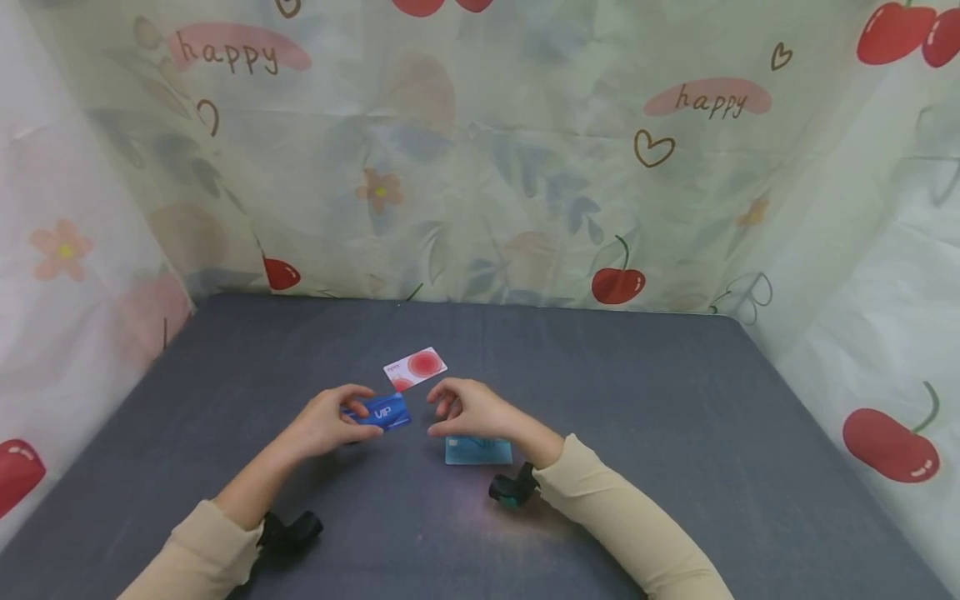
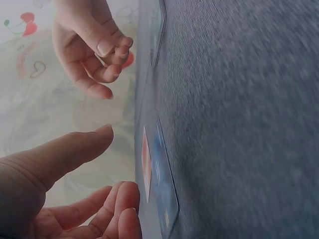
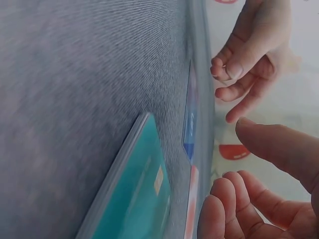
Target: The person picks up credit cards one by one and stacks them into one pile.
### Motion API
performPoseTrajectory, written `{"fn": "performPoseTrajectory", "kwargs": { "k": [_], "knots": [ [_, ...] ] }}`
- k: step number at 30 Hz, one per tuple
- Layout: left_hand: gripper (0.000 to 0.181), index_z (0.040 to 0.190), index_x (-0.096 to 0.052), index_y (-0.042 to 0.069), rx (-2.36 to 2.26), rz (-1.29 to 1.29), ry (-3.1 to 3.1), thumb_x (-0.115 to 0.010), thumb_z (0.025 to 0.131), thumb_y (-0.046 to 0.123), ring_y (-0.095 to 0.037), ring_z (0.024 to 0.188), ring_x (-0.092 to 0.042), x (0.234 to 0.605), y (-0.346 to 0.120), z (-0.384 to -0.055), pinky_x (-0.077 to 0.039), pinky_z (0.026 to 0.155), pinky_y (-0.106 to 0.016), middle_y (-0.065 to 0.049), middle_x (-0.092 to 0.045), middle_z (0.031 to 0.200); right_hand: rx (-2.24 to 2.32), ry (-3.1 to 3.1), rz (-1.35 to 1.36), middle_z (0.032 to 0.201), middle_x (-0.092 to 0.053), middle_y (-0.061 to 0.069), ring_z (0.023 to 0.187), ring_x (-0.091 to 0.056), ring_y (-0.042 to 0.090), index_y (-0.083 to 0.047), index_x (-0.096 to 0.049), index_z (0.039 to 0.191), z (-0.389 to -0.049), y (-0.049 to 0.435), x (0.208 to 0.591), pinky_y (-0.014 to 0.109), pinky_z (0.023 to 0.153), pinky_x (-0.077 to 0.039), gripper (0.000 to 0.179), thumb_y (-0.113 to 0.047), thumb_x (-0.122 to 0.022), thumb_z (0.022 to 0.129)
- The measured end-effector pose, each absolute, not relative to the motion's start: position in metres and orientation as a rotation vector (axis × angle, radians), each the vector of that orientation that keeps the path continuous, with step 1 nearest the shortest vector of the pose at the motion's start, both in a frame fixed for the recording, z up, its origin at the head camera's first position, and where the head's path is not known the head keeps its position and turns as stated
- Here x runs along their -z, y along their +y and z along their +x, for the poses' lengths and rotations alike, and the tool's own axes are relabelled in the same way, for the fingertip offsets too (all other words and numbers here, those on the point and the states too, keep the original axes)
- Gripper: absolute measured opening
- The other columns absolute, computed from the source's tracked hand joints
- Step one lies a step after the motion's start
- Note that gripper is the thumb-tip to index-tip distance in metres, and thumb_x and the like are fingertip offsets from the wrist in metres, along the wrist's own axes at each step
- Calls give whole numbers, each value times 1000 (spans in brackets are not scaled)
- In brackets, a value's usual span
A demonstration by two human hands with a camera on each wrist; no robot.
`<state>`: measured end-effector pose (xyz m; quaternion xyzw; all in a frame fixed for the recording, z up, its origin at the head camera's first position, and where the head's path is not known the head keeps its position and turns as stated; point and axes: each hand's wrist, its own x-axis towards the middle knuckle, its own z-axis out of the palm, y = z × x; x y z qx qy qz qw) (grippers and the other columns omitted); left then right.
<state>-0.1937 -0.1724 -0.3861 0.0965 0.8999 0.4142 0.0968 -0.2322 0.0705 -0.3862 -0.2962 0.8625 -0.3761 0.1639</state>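
My left hand [image 1: 330, 421] hovers with thumb and fingers apart and nothing between them, overlapping the left end of a blue card [image 1: 392, 412] in the head view. My right hand [image 1: 480, 408], also holding nothing, is over a teal card [image 1: 478, 452] with a gold chip and hides its upper edge. Up close in the right wrist view, the teal card [image 3: 134, 199] shows a layered edge, like stacked cards. A white card with red circles [image 1: 417, 367] lies slantwise just beyond the blue one. Both hands face each other, bent fingers loosely spread.
A dark grey table [image 1: 645, 400] carries the cards. Behind it hangs a pale curtain [image 1: 480, 167] with cherries, flowers and hearts, and similar cloth closes off both sides. Small black devices [image 1: 292, 533] are strapped at both wrists.
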Motion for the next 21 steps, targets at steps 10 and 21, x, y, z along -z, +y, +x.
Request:
{"fn": "performPoseTrajectory", "kwargs": {
  "k": [10,21],
  "knots": [
    [59,120,-49,-6,-1220,225,2679,-74,74,22,-13,70,-56,390,-188,-191,-43,59,-25,-17,-61,93,1108,2416,-780,82,-59,7,65,-53,9,-1,-57,105,-239,46,391,16,60,-45,39,-13,-75,72],
    [61,116,-52,-7,-1148,193,2745,-77,70,23,-12,68,-55,395,-199,-187,-43,59,-26,-14,-64,87,1068,2475,-737,79,-59,7,67,-49,8,-1,-57,102,-248,26,393,15,61,-42,40,-11,-77,69]
  ]
}}
